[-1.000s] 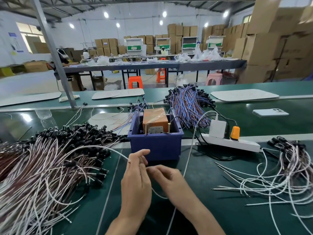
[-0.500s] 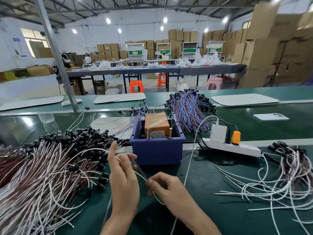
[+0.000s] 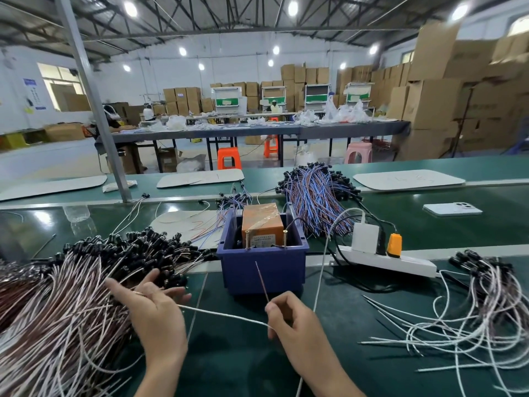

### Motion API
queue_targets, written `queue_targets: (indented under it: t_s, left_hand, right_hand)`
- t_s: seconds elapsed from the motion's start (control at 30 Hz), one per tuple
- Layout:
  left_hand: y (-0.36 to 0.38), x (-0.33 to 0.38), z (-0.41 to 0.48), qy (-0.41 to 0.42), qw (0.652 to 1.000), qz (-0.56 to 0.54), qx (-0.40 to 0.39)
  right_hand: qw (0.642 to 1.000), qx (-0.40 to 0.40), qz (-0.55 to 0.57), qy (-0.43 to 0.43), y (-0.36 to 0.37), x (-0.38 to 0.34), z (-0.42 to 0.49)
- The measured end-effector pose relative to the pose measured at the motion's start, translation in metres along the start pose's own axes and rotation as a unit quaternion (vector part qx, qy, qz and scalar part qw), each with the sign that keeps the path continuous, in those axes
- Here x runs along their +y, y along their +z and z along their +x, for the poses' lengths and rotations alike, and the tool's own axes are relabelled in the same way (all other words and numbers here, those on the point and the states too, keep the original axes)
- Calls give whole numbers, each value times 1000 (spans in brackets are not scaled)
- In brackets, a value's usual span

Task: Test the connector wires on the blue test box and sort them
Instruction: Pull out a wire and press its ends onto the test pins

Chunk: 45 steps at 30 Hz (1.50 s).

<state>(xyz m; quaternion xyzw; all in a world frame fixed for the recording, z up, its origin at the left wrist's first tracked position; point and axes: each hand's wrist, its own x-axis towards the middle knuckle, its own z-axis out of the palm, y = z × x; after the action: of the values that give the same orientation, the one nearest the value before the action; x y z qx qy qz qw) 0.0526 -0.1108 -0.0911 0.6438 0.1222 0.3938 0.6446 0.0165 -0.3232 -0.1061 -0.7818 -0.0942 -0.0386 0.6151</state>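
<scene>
**Hand state.** The right hand [image 3: 294, 325] is closed in a pinch on one connector wire [image 3: 223, 316]. A thin brown lead [image 3: 262, 279] rises from this pinch and points at the blue test box [image 3: 263, 267]. The white strand of the same wire runs left to the left hand [image 3: 154, 308]. That hand lies with fingers extended over the edge of the untested pile [image 3: 57, 296]. The wire passes beneath these fingers, and it cannot be determined whether they grip it.

**Location of work items.** The test box stands on the desk [image 3: 229, 368], just beyond both hands. It contains an orange unit [image 3: 262, 224] with two upright brass pins [image 3: 247, 239] at its front. A smaller, loose group of white wires [image 3: 472, 325] lies to the right, near a power strip [image 3: 386, 262]. This group is probably the sorted output.

**Step in hand.** Judged from the layout, one wire has been singled out from the pile and its leads are being readied for the test. No lead touches a pin.

**Next move.** Raise the free ends to the pins, one lead to each pin. Steady the thin lead, which will flex. Draw the connector end clear of the pile to prevent snagging.
</scene>
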Motion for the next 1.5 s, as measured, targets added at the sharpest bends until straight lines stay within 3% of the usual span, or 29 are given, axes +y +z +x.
queue_targets:
  t_s: [0.17,0.4,0.5,0.83,1.2,1.5]
  left_hand:
    - [-9,6,10,35,999,32,12]
    - [17,4,-36,190,952,164,-178]
    - [24,0,-51,211,937,180,-212]
    - [38,-8,-46,138,975,123,-123]
    - [63,-12,-36,126,983,91,-96]
    - [64,-14,-34,109,988,58,-92]
  right_hand:
    - [1000,4,-12,-17,0,2,0]
    - [991,135,7,-12,-2,7,4]
    - [984,177,14,-17,-1,8,5]
    - [974,220,47,-35,-2,7,12]
    - [955,285,-3,-84,-1,11,32]
    - [957,275,-9,-87,0,13,33]
